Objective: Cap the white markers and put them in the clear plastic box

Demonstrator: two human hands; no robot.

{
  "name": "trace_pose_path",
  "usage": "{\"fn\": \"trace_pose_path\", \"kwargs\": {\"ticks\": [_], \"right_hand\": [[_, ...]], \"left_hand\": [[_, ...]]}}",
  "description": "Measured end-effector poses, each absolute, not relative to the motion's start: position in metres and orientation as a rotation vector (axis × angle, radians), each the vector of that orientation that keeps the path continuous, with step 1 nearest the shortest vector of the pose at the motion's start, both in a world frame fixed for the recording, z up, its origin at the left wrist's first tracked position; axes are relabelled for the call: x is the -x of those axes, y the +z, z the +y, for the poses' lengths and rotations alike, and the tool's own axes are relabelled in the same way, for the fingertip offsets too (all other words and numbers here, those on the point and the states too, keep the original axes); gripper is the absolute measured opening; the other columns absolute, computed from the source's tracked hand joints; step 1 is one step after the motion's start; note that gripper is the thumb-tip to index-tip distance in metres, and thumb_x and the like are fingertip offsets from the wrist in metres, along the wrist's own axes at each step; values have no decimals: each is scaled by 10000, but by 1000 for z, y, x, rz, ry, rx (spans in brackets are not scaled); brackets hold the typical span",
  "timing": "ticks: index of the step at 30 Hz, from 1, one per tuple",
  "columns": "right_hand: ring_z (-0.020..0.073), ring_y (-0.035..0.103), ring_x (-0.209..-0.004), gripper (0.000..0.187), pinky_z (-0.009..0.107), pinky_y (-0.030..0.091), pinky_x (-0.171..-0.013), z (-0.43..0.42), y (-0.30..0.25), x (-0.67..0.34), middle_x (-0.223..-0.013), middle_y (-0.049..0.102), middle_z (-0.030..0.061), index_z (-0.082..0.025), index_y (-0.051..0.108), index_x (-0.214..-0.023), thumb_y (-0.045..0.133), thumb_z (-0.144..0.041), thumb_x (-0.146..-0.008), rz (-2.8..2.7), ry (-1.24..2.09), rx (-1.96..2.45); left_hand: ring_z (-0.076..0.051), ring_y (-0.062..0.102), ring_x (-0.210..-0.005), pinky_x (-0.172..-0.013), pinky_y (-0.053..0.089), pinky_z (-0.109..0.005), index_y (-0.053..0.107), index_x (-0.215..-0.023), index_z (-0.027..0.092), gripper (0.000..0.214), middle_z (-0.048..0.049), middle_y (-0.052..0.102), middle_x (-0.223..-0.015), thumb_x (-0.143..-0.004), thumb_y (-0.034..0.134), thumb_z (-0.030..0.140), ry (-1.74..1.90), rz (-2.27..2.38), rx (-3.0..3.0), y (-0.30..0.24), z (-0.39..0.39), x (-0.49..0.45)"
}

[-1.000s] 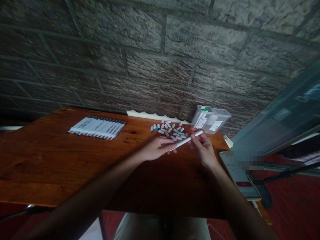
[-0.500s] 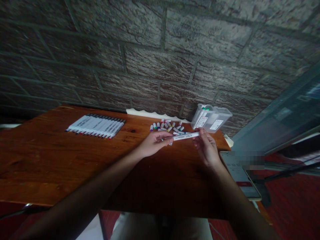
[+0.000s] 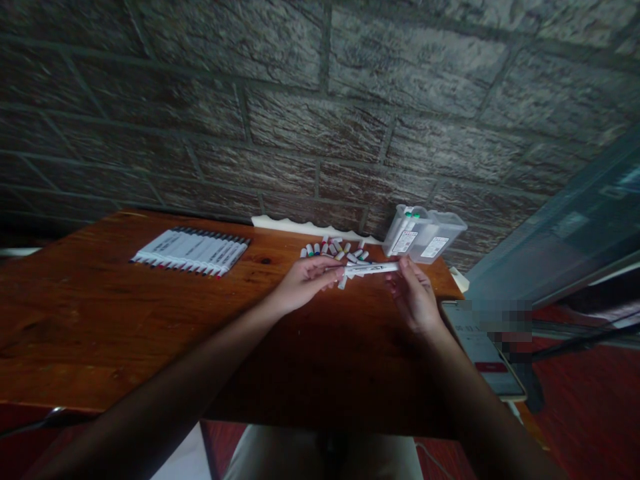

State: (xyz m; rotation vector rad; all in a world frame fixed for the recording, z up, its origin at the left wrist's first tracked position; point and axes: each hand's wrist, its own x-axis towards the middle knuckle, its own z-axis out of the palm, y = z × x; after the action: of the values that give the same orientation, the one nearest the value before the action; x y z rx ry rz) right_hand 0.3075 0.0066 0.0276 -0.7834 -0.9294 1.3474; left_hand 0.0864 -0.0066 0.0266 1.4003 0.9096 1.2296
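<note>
A white marker (image 3: 373, 268) with dark print is held level between my two hands above the table. My left hand (image 3: 307, 283) pinches its left end, and the fingers cover that tip. At the other end, the thumb and fingers of my right hand (image 3: 413, 290) are closed on the marker. Just behind it lies a loose pile of marker caps (image 3: 333, 249) in several colours. Farther left, a row of white markers (image 3: 193, 252) lies side by side, dark ends toward the wall and coloured ends toward me.
A clear plastic case (image 3: 425, 233) with green-ended markers in it stands at the back right, by the stone wall (image 3: 285, 127). A phone (image 3: 483, 353) lies at the right edge of the wooden table (image 3: 90, 320). A wavy white strip (image 3: 295, 228) runs along the back edge.
My left hand has shifted slightly along the marker's left end, and the marker lies a little more level. My right hand keeps its grip at the other end.
</note>
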Motion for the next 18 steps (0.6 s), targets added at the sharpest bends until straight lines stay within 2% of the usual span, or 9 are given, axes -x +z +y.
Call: {"fn": "trace_pose_path", "kwargs": {"ticks": [5,9,14,18], "right_hand": [[78,512,-580,184,194,345,-490,7,24,-309,-679,596,-38,-234,700,-798,789,-362,-700,-959,1347,779],[97,516,-571,158,222,387,-517,3,21,-306,-670,623,-23,-232,715,-798,756,-373,-739,-1236,1212,894],[131,569,-636,165,269,462,-598,-6,16,-294,-771,674,-5,-238,722,-854,756,-349,-737,-1571,1191,873],[135,584,-685,231,275,463,-665,-11,13,-285,-758,660,-12,-250,721,-976,740,-320,-758,-1701,1158,844]], "left_hand": [[-87,509,-562,-540,403,-220,687,-928,137,305,5,628,-659,-738,738,370,1284,927,-1341,27,-5,-85],[-72,463,-523,-503,350,-206,671,-955,130,316,27,563,-605,-776,707,389,1354,904,-1307,29,-3,-84],[-56,439,-512,-485,318,-188,631,-764,133,266,39,517,-575,-753,735,377,1405,899,-1313,34,-4,-86],[-61,433,-511,-479,324,-187,598,-686,142,323,42,503,-560,-713,754,424,1406,934,-1333,34,-5,-88]]}}
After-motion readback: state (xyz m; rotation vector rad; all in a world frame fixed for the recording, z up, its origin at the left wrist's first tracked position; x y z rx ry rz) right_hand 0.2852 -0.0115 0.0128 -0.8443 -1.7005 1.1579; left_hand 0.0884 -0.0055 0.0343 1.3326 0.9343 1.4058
